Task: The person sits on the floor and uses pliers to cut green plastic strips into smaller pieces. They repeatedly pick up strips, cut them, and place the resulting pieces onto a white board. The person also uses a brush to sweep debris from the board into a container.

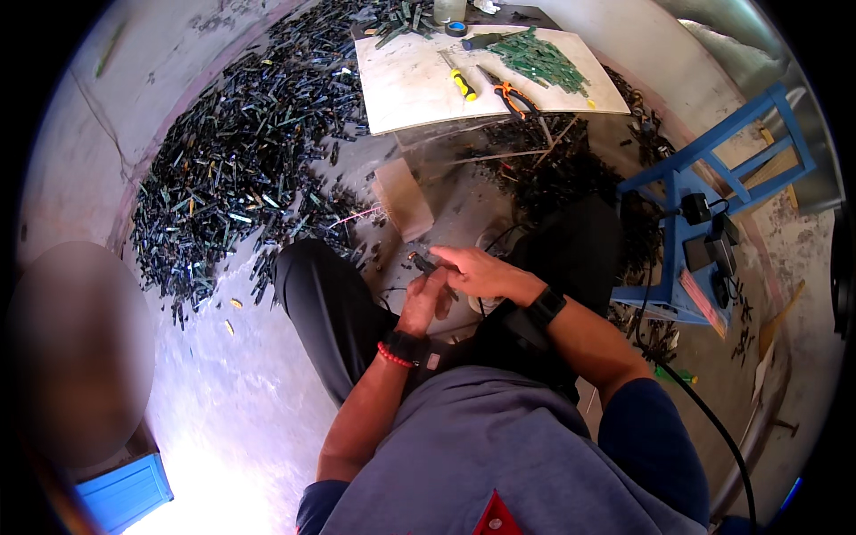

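My left hand (pixel 423 301) is closed around a small dark, narrow piece (pixel 420 261) in front of my lap, with one end sticking out past the fingers. Its exact kind is too small to make out. My right hand (pixel 477 272) reaches in from the right, its fingers bent onto the same piece and partly covering my left fingertips. A brown cardboard-like sheet (pixel 406 201) stands just beyond my hands. Red beads and a dark band circle my left wrist; a black watch (pixel 546 307) is on my right.
A large heap of dark strips (pixel 241 169) covers the floor at left. The white-topped table (pixel 401 89) holds a yellow screwdriver (pixel 463 85), orange-black pliers (pixel 510 93), green strips (pixel 541 61) and a tape roll (pixel 456 29). A blue chair (pixel 678 192) with black adapters (pixel 711 252) stands at right.
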Demonstrator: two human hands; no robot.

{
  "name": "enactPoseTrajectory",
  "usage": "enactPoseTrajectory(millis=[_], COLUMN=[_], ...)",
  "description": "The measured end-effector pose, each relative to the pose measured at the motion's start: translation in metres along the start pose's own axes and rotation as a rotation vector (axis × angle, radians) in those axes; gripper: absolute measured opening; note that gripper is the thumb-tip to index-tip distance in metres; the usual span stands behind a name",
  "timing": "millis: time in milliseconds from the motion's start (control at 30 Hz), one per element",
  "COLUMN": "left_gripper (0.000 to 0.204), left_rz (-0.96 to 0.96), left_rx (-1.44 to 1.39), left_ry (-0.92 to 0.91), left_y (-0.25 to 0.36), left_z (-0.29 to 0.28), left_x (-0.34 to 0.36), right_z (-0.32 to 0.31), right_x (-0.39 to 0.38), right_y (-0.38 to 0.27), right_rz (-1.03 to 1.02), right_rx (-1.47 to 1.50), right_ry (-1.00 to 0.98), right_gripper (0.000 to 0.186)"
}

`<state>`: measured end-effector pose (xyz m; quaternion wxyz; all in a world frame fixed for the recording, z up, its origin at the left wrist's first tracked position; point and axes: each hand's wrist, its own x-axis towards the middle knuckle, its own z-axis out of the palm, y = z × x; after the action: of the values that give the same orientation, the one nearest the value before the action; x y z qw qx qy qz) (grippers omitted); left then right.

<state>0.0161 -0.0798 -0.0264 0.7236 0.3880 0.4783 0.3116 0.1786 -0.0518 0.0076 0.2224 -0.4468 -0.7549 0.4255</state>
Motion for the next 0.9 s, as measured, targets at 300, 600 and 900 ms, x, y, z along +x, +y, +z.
enactPoseTrajectory(millis=[300,600,900], left_gripper=[0.049,0.054,0.056], left_rz=[-0.067,-0.156,0.116], left_rx=[-0.004,-0.167,0.010], left_ry=[0.038,-0.040,0.152], left_y=[-0.009,-0.010,-0.002], left_z=[-0.006,-0.002,0.003], left_x=[0.001,-0.003,-0.007], right_z=[-0.001,-0.003,0.051], right_x=[0.016,0.016,-0.011], right_y=[0.002,-0.010,-0.020], right_rz=[0.051,0.037,0.069], right_rx=[-0.087,-0.116,-0.235], right_ry=[-0.234,-0.199,0.310], right_gripper=[0.046,0.044,0.051])
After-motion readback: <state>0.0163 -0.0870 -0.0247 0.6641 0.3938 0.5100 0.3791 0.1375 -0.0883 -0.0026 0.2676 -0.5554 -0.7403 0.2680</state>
